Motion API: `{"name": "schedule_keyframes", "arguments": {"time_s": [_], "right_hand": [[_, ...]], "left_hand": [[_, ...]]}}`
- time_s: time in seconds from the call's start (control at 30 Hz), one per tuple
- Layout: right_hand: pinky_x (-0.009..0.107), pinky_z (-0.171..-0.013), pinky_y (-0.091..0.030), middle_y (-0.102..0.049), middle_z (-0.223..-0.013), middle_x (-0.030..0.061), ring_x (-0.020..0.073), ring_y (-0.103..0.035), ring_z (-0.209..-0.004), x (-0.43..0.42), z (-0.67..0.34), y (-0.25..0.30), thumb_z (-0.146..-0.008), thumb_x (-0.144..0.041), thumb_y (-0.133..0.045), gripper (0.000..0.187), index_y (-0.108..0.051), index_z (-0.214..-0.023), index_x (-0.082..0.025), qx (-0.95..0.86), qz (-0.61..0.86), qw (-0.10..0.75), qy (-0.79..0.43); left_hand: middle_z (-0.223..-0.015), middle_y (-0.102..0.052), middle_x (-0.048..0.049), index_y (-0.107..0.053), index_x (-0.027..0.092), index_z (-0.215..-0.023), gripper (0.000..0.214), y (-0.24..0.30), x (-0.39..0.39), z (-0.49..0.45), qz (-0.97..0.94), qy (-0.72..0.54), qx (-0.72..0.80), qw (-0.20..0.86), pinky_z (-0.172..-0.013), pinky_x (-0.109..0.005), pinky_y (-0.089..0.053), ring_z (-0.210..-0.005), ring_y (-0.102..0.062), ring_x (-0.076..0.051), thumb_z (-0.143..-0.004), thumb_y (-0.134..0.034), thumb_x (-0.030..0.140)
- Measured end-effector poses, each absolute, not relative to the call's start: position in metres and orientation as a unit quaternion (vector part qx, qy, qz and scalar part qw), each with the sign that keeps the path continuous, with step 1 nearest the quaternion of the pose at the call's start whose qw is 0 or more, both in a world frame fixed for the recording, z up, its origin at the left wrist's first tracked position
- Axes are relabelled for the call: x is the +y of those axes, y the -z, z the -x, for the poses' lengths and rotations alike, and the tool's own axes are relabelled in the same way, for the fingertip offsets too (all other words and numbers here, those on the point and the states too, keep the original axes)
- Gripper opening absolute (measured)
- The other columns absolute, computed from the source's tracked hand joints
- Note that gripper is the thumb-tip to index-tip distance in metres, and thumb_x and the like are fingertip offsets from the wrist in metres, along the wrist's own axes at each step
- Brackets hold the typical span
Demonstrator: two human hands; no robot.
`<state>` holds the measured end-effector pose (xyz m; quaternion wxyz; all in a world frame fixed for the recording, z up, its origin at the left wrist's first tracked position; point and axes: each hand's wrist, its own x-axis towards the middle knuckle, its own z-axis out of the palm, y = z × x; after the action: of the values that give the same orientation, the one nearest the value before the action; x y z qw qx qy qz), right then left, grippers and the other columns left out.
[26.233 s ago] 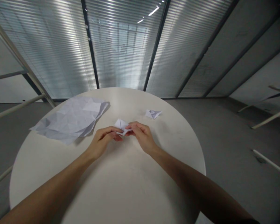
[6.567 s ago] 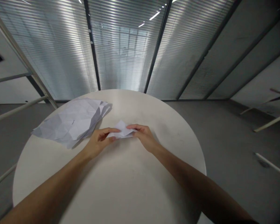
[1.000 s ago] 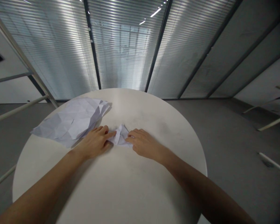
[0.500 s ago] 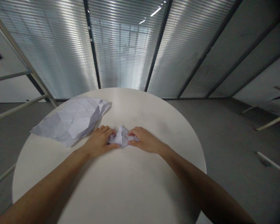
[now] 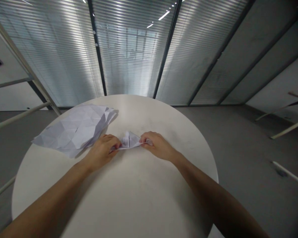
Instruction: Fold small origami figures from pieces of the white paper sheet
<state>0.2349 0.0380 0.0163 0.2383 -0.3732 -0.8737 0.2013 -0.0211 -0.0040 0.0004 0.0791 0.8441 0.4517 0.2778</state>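
Observation:
Between my hands is a small piece of folded white paper [image 5: 130, 140], with a pointed part standing up at its middle and a dark line on it. My left hand [image 5: 104, 148] grips its left end, fingers curled round the edge. At the other end my right hand [image 5: 157, 144] pinches the paper between thumb and fingers. The near edge of the folded paper looks slightly raised. Just beyond my left hand lie creased, unfolded white sheets [image 5: 72, 129], one partly over another.
All this is on a round white table [image 5: 139, 191]. Pale metal bars [image 5: 20, 116] stand at the left, and more pale legs [image 5: 289, 128] show at the right. Glass panels with blinds [image 5: 131, 62] rise behind the table. A white corner [image 5: 215, 231] shows at the bottom right.
Both hands have closed more tightly on the folded paper's ends and moved slightly apart. Its near edge has come up, and the thumbs no longer lie flat on it.

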Motion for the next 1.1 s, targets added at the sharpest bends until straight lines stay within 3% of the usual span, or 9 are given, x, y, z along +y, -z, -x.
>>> {"name": "schedule_keyframes", "arguments": {"time_s": [0.13, 0.23, 0.37, 0.5, 0.63, 0.77, 0.83, 0.93, 1.1], "right_hand": [[0.022, -0.054, -0.036, -0.053, -0.065, -0.0043, 0.01, -0.048, -0.057, 0.042, -0.238, -0.019, -0.08, -0.037, -0.059, 0.021, -0.052, -0.074, -0.019, -0.741, 0.413, 0.392, -0.355], [0.022, -0.051, -0.037, -0.056, -0.067, -0.0033, 0.0109, -0.05, -0.057, 0.047, -0.235, -0.01, -0.078, -0.04, -0.06, 0.023, -0.05, -0.076, -0.019, -0.678, 0.424, 0.431, -0.417], [0.025, -0.057, -0.041, -0.059, -0.069, -0.0034, 0.0127, -0.053, -0.058, 0.052, -0.229, 0.011, -0.079, -0.031, -0.058, 0.018, -0.054, -0.093, -0.02, -0.717, 0.503, 0.358, -0.325], [0.032, -0.08, -0.044, -0.062, -0.093, 0.0039, 0.0166, -0.058, -0.083, 0.051, -0.227, 0.014, -0.081, -0.025, -0.058, 0.026, -0.055, -0.107, -0.02, -0.787, 0.511, 0.311, -0.146], [0.038, -0.098, -0.036, -0.058, -0.114, 0.0083, 0.0205, -0.05, -0.11, 0.049, -0.235, -0.002, -0.085, -0.032, -0.058, 0.027, -0.057, -0.109, -0.02, -0.866, 0.387, 0.291, -0.123], [0.037, -0.097, -0.038, -0.057, -0.119, 0.0082, 0.0216, -0.051, -0.112, 0.047, -0.244, -0.013, -0.071, -0.041, -0.074, 0.056, -0.054, -0.119, -0.02, -0.906, 0.306, 0.213, -0.199], [0.036, -0.095, -0.039, -0.058, -0.118, 0.0082, 0.0219, -0.052, -0.109, 0.046, -0.245, -0.014, -0.068, -0.04, -0.076, 0.063, -0.053, -0.122, -0.019, -0.914, 0.296, 0.174, -0.215], [0.037, -0.093, -0.04, -0.06, -0.117, 0.0084, 0.022, -0.055, -0.107, 0.043, -0.241, -0.013, -0.072, -0.034, -0.072, 0.057, -0.052, -0.123, -0.019, -0.913, 0.314, 0.153, -0.209], [0.039, -0.096, -0.035, -0.063, -0.113, 0.0069, 0.0207, -0.055, -0.107, 0.039, -0.237, -0.015, -0.08, -0.02, -0.06, 0.036, -0.057, -0.116, -0.02, -0.904, 0.344, 0.199, -0.16]], "left_hand": [[-0.067, -0.058, 0.0029, -0.051, 0.019, -0.079, 0.02, -0.004, -0.005, 0.023, -0.722, -0.428, 0.529, 0.126, -0.052, -0.022, -0.039, -0.057, -0.053, -0.011, -0.081, -0.06, 0.037], [-0.067, -0.058, 0.0037, -0.05, 0.02, -0.088, 0.021, -0.001, -0.002, 0.02, -0.674, -0.468, 0.55, 0.154, -0.048, -0.022, -0.039, -0.053, -0.052, -0.011, -0.08, -0.06, 0.037], [-0.082, -0.064, -0.0015, -0.052, 0.02, -0.103, 0.023, 0.014, 0.005, 0.017, -0.706, -0.37, 0.597, 0.091, -0.056, -0.027, -0.045, -0.058, -0.057, -0.014, -0.083, -0.054, 0.031], [-0.114, -0.058, -0.0111, -0.057, 0.02, -0.108, 0.024, 0.02, 0.004, 0.015, -0.778, -0.274, 0.56, -0.08, -0.082, -0.04, -0.046, -0.097, -0.057, -0.025, -0.086, -0.048, 0.021], [-0.109, -0.059, -0.0101, -0.058, 0.018, -0.107, 0.023, 0.007, -0.004, 0.015, -0.837, -0.267, 0.473, -0.065, -0.087, -0.04, -0.043, -0.098, -0.053, -0.023, -0.092, -0.041, 0.023], [-0.113, -0.059, -0.0109, -0.053, 0.017, -0.118, 0.048, 0.0, -0.009, 0.014, -0.881, -0.221, 0.419, -0.003, -0.088, -0.041, -0.042, -0.1, -0.053, -0.026, -0.083, -0.056, 0.05], [-0.111, -0.06, -0.0111, -0.052, 0.017, -0.12, 0.054, 0.001, -0.007, 0.014, -0.883, -0.201, 0.425, -0.001, -0.087, -0.042, -0.042, -0.099, -0.054, -0.027, -0.081, -0.057, 0.054], [-0.107, -0.063, -0.0105, -0.053, 0.017, -0.12, 0.043, 0.006, -0.004, 0.014, -0.875, -0.196, 0.442, -0.006, -0.085, -0.04, -0.043, -0.093, -0.058, -0.024, -0.087, -0.052, 0.045], [-0.097, -0.067, -0.0086, -0.059, 0.016, -0.107, 0.024, 0.006, -0.005, 0.016, -0.865, -0.261, 0.427, -0.017, -0.08, -0.037, -0.045, -0.085, -0.06, -0.022, -0.086, -0.049, 0.023]]}}
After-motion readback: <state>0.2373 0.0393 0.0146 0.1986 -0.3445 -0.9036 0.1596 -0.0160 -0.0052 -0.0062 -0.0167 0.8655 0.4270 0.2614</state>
